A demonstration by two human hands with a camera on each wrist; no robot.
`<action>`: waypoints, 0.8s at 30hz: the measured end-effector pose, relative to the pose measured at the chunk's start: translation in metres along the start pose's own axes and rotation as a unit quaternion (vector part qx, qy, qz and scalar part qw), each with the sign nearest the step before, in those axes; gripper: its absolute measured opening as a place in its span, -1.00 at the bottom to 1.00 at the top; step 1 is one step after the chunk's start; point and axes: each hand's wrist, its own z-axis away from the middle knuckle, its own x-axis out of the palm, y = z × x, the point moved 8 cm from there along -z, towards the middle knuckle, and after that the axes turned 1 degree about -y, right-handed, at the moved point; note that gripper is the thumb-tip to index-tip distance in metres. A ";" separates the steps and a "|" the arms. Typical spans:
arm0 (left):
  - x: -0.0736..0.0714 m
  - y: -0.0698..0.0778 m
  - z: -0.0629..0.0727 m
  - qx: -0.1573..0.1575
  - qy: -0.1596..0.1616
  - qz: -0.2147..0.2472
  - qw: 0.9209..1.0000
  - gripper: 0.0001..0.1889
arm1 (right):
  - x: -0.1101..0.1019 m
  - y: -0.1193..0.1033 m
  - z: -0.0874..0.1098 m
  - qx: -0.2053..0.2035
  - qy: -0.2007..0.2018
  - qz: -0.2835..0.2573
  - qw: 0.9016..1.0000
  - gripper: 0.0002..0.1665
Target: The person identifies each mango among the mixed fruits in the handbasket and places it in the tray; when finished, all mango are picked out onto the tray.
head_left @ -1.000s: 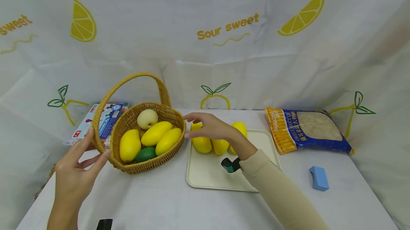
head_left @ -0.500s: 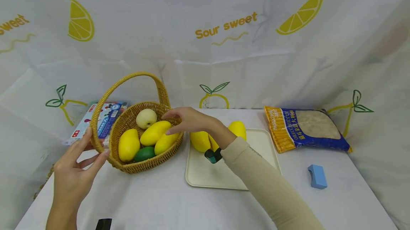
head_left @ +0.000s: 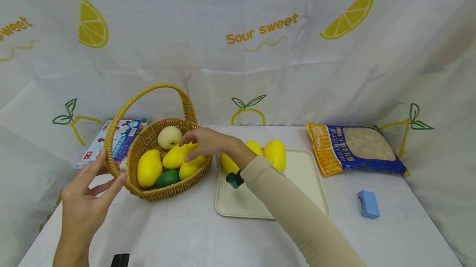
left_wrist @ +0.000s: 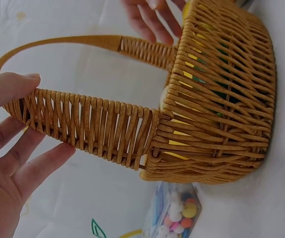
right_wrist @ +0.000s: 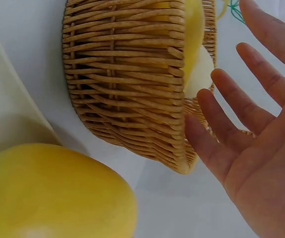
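My left hand [head_left: 83, 201] pinches the lower left part of the handle [head_left: 190, 112] of a wicker basket [head_left: 163, 194], thumb on one side and fingers on the other. The basket leans slightly. In it lie several yellow mangoes [head_left: 150, 168], a pale round pear [head_left: 170, 137] and a smooth green fruit [head_left: 167, 179]. Over the basket's right side hovers my right hand [head_left: 208, 142], fingers spread and nothing in its grasp. The right wrist view shows its fingers [right_wrist: 237, 106] beside the woven rim.
A cream tray [head_left: 305, 192] right of the basket carries yellow mangoes [head_left: 275, 155], partly behind my right arm. Farther right are an orecchiette pasta bag [head_left: 357, 149] and a blue block [head_left: 369, 204]. Flat printed packages [head_left: 98, 143] lie behind the basket. A white printed cloth hangs behind.
My right hand has moved left from the basket's right edge to above the mangoes inside it. The left hand keeps its hold on the handle.
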 end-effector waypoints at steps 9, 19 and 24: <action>0.000 -0.002 0.000 -0.011 0.002 -0.011 1.000 -0.03 | 0.014 0.011 -0.011 0.017 -0.027 -0.006 0.999 -0.43; 0.000 -0.003 0.000 -0.014 0.002 -0.015 1.000 -0.03 | 0.022 0.012 -0.008 0.019 -0.068 0.024 0.997 -0.38; 0.000 -0.003 0.000 -0.016 0.000 -0.013 1.000 -0.04 | 0.025 0.014 -0.006 0.028 -0.069 0.044 0.996 -0.38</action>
